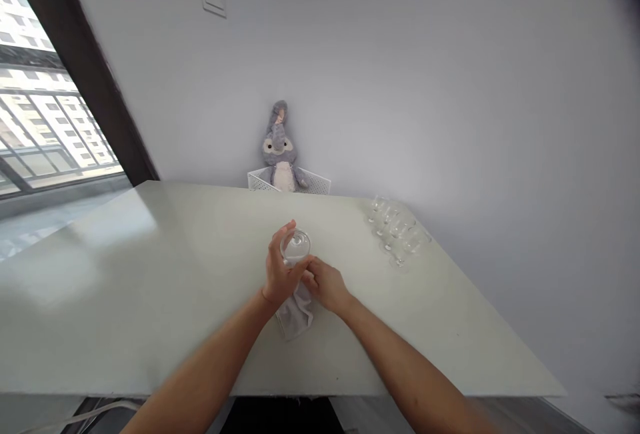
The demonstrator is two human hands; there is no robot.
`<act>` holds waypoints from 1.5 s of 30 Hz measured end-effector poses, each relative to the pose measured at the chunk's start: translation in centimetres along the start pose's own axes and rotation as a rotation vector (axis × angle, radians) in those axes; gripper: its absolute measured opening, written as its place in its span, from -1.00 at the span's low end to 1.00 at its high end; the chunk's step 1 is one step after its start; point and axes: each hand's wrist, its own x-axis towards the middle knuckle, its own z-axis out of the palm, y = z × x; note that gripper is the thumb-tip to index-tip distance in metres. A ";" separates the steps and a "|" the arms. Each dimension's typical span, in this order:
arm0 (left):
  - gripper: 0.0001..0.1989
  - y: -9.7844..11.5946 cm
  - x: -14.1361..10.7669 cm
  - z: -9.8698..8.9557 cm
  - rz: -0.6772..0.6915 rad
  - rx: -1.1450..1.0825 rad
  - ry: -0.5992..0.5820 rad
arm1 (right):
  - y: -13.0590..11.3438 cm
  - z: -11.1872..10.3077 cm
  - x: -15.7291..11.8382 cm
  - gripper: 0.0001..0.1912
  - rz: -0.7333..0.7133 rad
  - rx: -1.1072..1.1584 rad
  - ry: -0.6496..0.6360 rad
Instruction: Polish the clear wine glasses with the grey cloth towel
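Observation:
Near the middle of the table, my left hand [281,267] is wrapped round a small clear glass [296,245], its round end facing up toward me. My right hand [325,282] is closed right against the left one, its fingers bent in by the glass. Below both hands hangs a pale grey cloth [295,317], creased, its upper part hidden behind the fingers. The cloth seems gripped in the right hand, though the fingertips are partly covered.
Several clear stemmed glasses [395,226] stand in a cluster at the table's right back edge. Behind the white table [200,267] a grey plush toy [284,154] sits in a white perforated basket [320,185] by the wall. A window is at the left.

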 end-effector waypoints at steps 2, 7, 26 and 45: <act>-0.31 -0.2 0.0 -0.1 0.036 -0.006 -0.019 | 0.4 -0.8 0.3 -0.67 0.029 -0.141 0.139; -0.28 -0.1 -0.6 0.3 0.092 -0.006 -0.140 | 1.0 -1.6 0.7 -0.68 0.010 -0.178 0.344; -0.46 -1.2 -2.8 1.9 -0.207 0.476 -0.471 | 8.8 -3.8 3.3 -0.72 0.367 -0.057 0.553; -0.53 -3.0 -3.3 1.8 -0.403 0.410 -0.492 | 10.3 -8.5 -2.6 -0.75 0.453 -0.309 0.459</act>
